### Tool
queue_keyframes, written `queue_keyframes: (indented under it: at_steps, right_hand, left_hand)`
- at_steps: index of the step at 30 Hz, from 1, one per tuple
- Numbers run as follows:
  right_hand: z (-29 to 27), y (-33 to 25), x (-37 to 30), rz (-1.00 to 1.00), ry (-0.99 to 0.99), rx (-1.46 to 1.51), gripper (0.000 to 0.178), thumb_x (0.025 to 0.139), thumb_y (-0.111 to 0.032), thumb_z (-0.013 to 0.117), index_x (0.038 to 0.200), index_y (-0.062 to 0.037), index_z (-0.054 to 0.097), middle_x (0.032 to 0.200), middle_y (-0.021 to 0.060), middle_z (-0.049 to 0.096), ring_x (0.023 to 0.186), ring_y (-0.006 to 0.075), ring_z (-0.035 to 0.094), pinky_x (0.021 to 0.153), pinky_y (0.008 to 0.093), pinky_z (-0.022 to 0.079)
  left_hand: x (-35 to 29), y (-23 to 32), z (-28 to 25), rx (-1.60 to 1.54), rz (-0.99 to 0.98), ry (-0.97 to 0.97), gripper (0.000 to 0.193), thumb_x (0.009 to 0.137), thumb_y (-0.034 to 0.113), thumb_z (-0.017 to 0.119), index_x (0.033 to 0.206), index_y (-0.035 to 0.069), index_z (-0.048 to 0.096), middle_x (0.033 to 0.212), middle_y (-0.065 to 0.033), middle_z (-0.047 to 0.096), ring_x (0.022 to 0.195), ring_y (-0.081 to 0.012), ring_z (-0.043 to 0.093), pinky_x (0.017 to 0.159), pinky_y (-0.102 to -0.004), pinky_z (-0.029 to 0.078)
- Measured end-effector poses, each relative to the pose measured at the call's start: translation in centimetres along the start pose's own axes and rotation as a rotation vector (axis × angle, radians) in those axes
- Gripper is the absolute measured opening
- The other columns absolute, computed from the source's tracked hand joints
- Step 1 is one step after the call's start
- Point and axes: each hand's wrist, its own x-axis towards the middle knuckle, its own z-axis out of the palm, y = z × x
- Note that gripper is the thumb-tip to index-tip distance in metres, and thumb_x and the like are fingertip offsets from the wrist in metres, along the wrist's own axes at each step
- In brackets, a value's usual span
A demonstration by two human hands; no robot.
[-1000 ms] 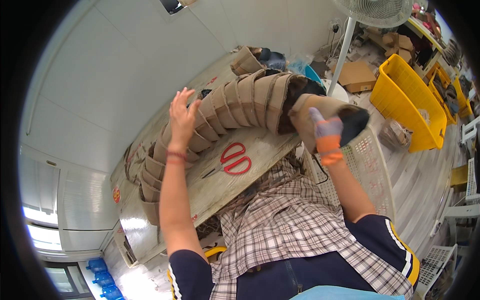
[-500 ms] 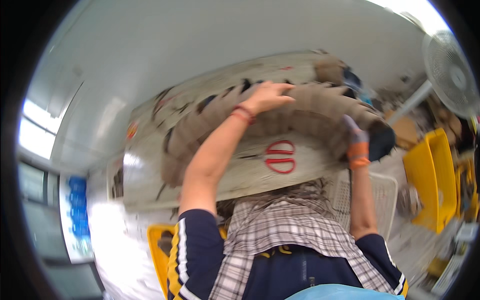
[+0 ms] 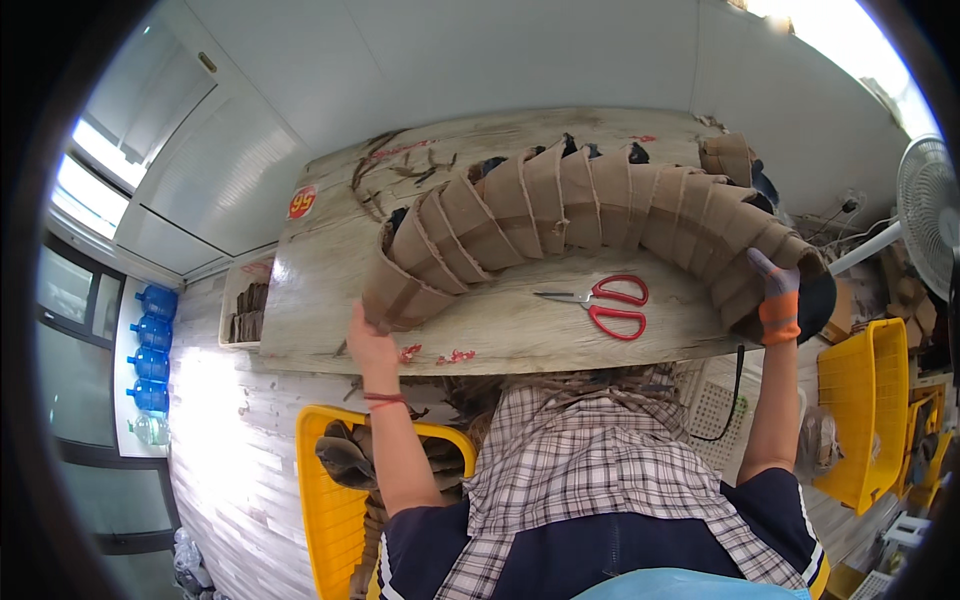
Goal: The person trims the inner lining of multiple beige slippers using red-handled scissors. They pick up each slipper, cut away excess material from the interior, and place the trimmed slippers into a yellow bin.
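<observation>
A long arched row of nested brown cup-like pieces [image 3: 545,205] with dark insides, cloth or felt by their look, curves across the table. At its left end my left hand [image 3: 372,338], bare with a red wristband, is closed on the lowest piece; some fingers are hidden. My right hand [image 3: 778,295] wears a greyish-purple glove with an orange cuff. It grips the right end of the row, thumb on the near side, other fingers out of sight. Inside the arch lie scissors [image 3: 620,305] with red handles, blades pointing left.
The worn pale table [image 3: 310,310] carries dark scraps [image 3: 375,170] at the far left. Another brown piece [image 3: 728,158] sits at the back right. Yellow crates [image 3: 325,500] [image 3: 862,415] stand on both sides, a white basket [image 3: 715,420] below the table edge, and a fan [image 3: 925,200] at right.
My left hand has gone from the top middle of the row to its left end. My right hand stays at the right end. The view has shifted, and the scissors appear farther right.
</observation>
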Motion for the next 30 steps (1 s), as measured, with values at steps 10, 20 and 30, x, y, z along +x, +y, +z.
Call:
queue_keyframes:
  at_steps: [10,20,30]
  right_hand:
    - [6.3,-2.1,1.5,0.051,-0.111,0.052,0.051,0.073,-0.002,0.071,0.12,-0.0048,0.052,0.107,0.0053,0.062,0.094,0.0164,0.061,0.075,0.0285,0.052]
    - [13.7,-2.2,6.8,0.074,-0.197,0.085,0.043,0.075,-0.003,0.07,0.116,-0.0036,0.056,0.104,0.0047,0.063,0.093,0.0157,0.061,0.079,0.0273,0.05]
    - [21.6,-1.7,20.1,0.049,-0.377,-0.028,0.035,0.076,-0.007,0.072,0.108,-0.0011,0.061,0.1,0.0053,0.065,0.09,0.0151,0.062,0.081,0.03,0.05]
  left_hand:
    - [1.5,0.2,0.5,-0.208,0.074,-0.219,0.048,0.095,0.034,0.049,0.129,0.0,0.045,0.132,-0.0105,0.048,0.121,-0.0255,0.044,0.105,-0.0422,0.031]
    - [13.7,7.0,1.5,0.085,-0.086,-0.225,0.046,0.089,0.023,0.06,0.127,-0.001,0.047,0.128,-0.0126,0.051,0.118,-0.027,0.049,0.101,-0.0411,0.039]
    - [26.1,8.8,3.9,0.104,-0.143,-0.256,0.044,0.086,0.022,0.061,0.124,0.003,0.051,0.122,-0.0104,0.056,0.112,-0.0269,0.053,0.096,-0.041,0.043]
